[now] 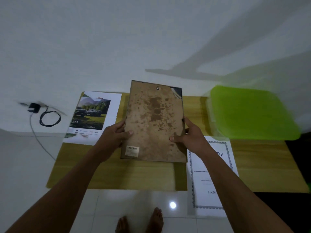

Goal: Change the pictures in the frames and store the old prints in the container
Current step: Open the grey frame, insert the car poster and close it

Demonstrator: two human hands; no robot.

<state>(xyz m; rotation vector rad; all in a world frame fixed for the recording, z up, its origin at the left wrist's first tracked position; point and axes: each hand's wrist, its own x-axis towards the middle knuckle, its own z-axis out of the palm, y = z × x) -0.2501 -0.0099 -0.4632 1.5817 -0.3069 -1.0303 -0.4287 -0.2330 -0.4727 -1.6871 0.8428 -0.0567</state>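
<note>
Both hands hold a picture frame (154,121) between them at the centre of the frame, its back turned up. Left hand (114,137) grips the lower left edge, thumb pressed on the backing board and fingers curled behind. Right hand (188,134) grips the lower right edge the same way, thumb lying on the board. The backing is brown, mottled with dark stains, with a small metal hanger near its top edge and a barcode sticker at its lower left corner. Its upper right corner shows a torn or lifted patch.

Beneath the frame sits a low wooden table (262,167). On it, left of the frame, lies a print of cars before mountains (93,115). At lower right, partly under the right forearm, lies a bordered certificate (218,174). A green-lidded container (252,113), blurred, rests at the right. A black charger with cable (42,115) lies on the floor at far left. Bare feet (148,221) show at the bottom centre.
</note>
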